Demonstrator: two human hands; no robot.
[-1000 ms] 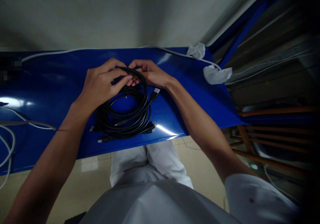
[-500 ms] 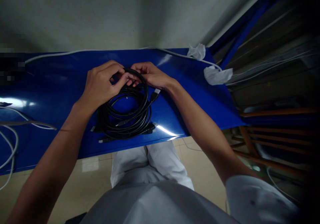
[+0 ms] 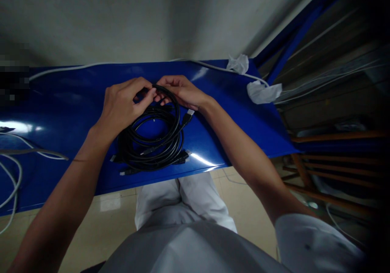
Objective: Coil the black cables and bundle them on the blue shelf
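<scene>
A coiled black cable point(image 3: 176, 120) with a silver-tipped USB plug point(image 3: 188, 117) is raised at its far side over other coiled black cables point(image 3: 152, 163). My left hand point(image 3: 126, 100) pinches the far part of the raised loop between thumb and fingers. From the right, my right hand point(image 3: 179, 90) closes its fingers on the same stretch of cable, partly behind it. The fingertips of both hands nearly meet there, and exactly what lies between them is hard to see. Several plugs stick out around the lower coils on the table.
The blue tabletop point(image 3: 76, 114) runs up to a grey wall. A white cable point(image 3: 88, 65) follows its back edge towards crumpled white wrappings point(image 3: 263, 92) at the right. More white cable point(image 3: 18, 175) loops at the left edge. A wooden slatted chair point(image 3: 335, 159) stands at the right.
Both hands stay at the same spot on the cable. The fingers have shifted slightly, with the left thumb a little closer to its fingertips. The coils lie as before.
</scene>
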